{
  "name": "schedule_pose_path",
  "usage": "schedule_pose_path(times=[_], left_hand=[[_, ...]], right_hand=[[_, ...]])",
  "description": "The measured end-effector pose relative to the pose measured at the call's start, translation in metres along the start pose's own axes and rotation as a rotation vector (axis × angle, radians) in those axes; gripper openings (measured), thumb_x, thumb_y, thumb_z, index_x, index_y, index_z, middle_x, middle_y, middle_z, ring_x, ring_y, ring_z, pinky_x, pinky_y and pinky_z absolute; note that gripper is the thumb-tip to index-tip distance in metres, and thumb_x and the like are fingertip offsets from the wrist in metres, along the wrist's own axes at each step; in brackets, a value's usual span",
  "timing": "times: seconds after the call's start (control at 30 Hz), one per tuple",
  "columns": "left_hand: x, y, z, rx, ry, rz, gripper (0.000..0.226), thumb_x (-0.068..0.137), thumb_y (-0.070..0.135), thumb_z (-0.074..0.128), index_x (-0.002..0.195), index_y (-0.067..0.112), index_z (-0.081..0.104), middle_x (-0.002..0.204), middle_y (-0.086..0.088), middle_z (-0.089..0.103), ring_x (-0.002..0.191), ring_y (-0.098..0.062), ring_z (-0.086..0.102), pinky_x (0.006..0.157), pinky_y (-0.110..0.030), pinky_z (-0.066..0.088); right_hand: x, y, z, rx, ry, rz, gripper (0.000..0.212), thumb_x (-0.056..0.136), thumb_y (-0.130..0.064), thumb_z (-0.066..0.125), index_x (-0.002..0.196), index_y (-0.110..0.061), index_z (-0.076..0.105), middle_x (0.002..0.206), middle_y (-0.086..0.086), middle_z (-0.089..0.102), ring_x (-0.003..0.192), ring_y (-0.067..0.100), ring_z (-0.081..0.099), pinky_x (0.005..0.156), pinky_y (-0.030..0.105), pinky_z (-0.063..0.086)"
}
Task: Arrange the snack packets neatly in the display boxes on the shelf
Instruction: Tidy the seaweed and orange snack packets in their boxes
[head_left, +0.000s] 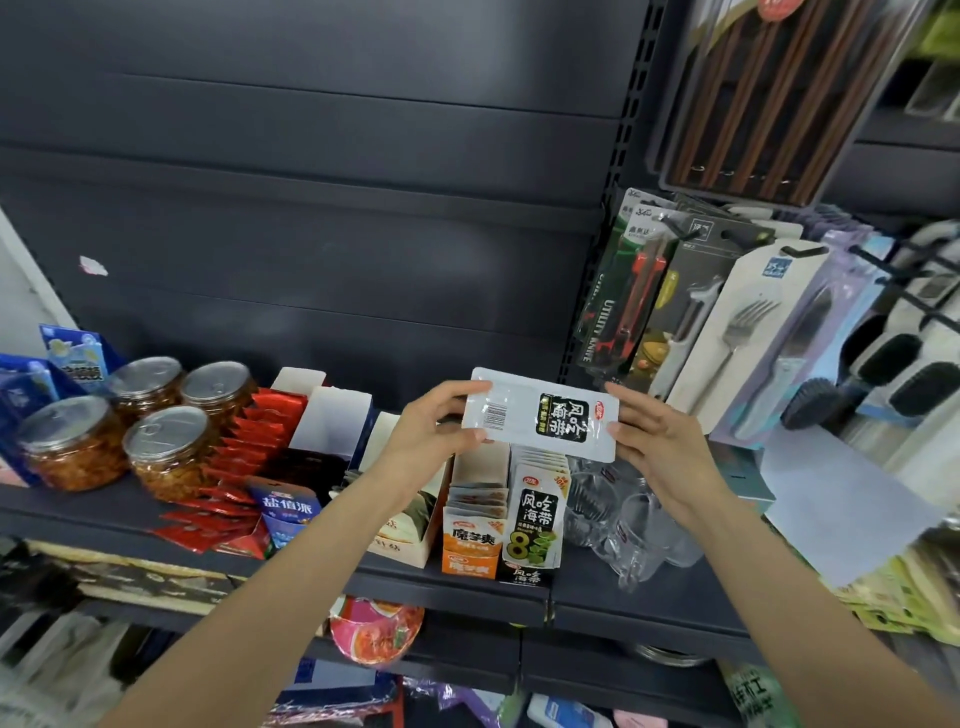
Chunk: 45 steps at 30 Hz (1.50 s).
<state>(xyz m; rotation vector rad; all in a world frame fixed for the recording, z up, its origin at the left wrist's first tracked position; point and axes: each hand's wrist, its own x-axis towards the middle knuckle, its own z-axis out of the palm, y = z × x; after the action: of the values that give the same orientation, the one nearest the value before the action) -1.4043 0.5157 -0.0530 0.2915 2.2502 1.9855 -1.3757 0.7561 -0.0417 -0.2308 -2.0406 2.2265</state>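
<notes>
Both hands, left hand (434, 423) and right hand (655, 434), pinch white packet's (540, 413) short edges.

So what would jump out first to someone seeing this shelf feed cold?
First, the white snack packet held sideways mid-frame, the left hand and right hand pinching its ends above the green display box of matching packets. Next, four foil-lidded jars clustered at the left of the shelf, beside spilled red packets. At right hangs carded cutlery.
</notes>
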Motion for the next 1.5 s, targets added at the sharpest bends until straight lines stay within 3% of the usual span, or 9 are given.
schedule_pose_path(times=[0.17, 0.33, 0.57, 0.73, 0.83, 0.93, 1.13, 1.33, 1.5], left_hand=[[-0.001, 0.001, 0.001, 0.095, -0.047, 0.039, 0.061, 0.081, -0.003, 0.068, 0.114, 0.044, 0.050, 0.108, 0.006, 0.063, 0.094, 0.001, 0.062, 0.081, -0.017, 0.052], [0.001, -0.006, -0.004, 0.061, -0.036, 0.001, 0.060, 0.079, -0.003, 0.069, 0.115, 0.042, 0.053, 0.108, 0.003, 0.066, 0.106, -0.011, 0.059, 0.089, -0.026, 0.050], [0.004, -0.008, -0.006, -0.402, -0.122, -0.293, 0.040, 0.086, -0.008, 0.057, 0.119, 0.015, 0.062, 0.104, -0.012, 0.069, 0.094, -0.018, 0.065, 0.076, -0.024, 0.056], [0.012, -0.016, 0.004, -0.413, -0.176, -0.370, 0.029, 0.092, 0.001, 0.054, 0.120, 0.001, 0.061, 0.101, -0.011, 0.070, 0.090, -0.015, 0.067, 0.074, -0.023, 0.055], [0.015, -0.019, 0.012, -0.242, -0.166, -0.349, 0.034, 0.092, 0.016, 0.058, 0.124, 0.004, 0.055, 0.103, -0.008, 0.071, 0.094, -0.015, 0.068, 0.081, -0.023, 0.052], [0.016, -0.028, 0.012, 0.310, -0.178, -0.180, 0.055, 0.086, 0.028, 0.067, 0.134, 0.016, 0.043, 0.108, 0.003, 0.064, 0.104, -0.013, 0.060, 0.092, -0.025, 0.046], [0.010, -0.045, -0.002, 0.786, -0.404, -0.052, 0.082, 0.076, 0.040, 0.075, 0.144, 0.024, 0.033, 0.148, 0.007, 0.036, 0.134, -0.012, 0.034, 0.108, -0.029, 0.031], [0.013, -0.055, -0.007, 0.977, -0.422, -0.003, 0.070, 0.083, 0.041, 0.069, 0.143, 0.024, 0.037, 0.146, 0.003, 0.042, 0.130, -0.014, 0.039, 0.105, -0.029, 0.034], [0.013, -0.059, -0.009, 0.968, -0.431, -0.017, 0.062, 0.085, 0.041, 0.066, 0.139, 0.021, 0.042, 0.141, 0.001, 0.047, 0.126, -0.016, 0.045, 0.101, -0.030, 0.039]], right_hand=[[0.000, 0.005, -0.001, 0.058, 0.006, -0.057, 0.039, 0.087, 0.012, 0.052, 0.112, -0.015, 0.063, 0.089, 0.001, 0.072, 0.082, 0.011, 0.069, 0.073, 0.025, 0.058], [-0.001, 0.007, -0.003, -0.021, -0.032, -0.086, 0.040, 0.090, 0.012, 0.046, 0.114, -0.015, 0.063, 0.098, 0.003, 0.072, 0.087, 0.011, 0.069, 0.071, 0.021, 0.056], [-0.004, 0.005, -0.009, -0.413, -0.058, -0.299, 0.040, 0.085, 0.013, 0.056, 0.096, -0.023, 0.070, 0.108, -0.002, 0.066, 0.096, 0.001, 0.063, 0.088, 0.017, 0.051], [-0.004, 0.002, -0.016, -0.508, -0.020, -0.380, 0.019, 0.083, -0.005, 0.066, 0.086, -0.021, 0.074, 0.097, -0.007, 0.072, 0.089, 0.005, 0.065, 0.082, 0.015, 0.049], [-0.003, 0.001, -0.020, -0.465, 0.046, -0.361, 0.014, 0.083, -0.010, 0.067, 0.081, -0.023, 0.072, 0.083, -0.009, 0.072, 0.075, 0.005, 0.062, 0.073, 0.017, 0.050], [0.000, -0.001, -0.028, -0.414, 0.043, -0.308, 0.018, 0.087, -0.005, 0.062, 0.078, -0.019, 0.070, 0.075, -0.013, 0.072, 0.070, 0.001, 0.063, 0.070, 0.015, 0.052], [0.002, 0.014, -0.037, -0.649, -0.008, -0.231, 0.023, 0.089, -0.007, 0.060, 0.075, -0.024, 0.068, 0.073, -0.012, 0.072, 0.072, 0.011, 0.064, 0.071, 0.031, 0.054], [0.005, 0.044, -0.012, -0.981, -0.087, -0.239, 0.011, 0.090, -0.012, 0.059, 0.088, -0.008, 0.069, 0.084, 0.007, 0.070, 0.082, 0.024, 0.063, 0.075, 0.036, 0.046], [0.009, 0.066, 0.009, -1.142, -0.182, -0.188, 0.020, 0.093, -0.015, 0.056, 0.108, -0.013, 0.068, 0.103, 0.005, 0.070, 0.090, 0.017, 0.062, 0.070, 0.022, 0.038]])
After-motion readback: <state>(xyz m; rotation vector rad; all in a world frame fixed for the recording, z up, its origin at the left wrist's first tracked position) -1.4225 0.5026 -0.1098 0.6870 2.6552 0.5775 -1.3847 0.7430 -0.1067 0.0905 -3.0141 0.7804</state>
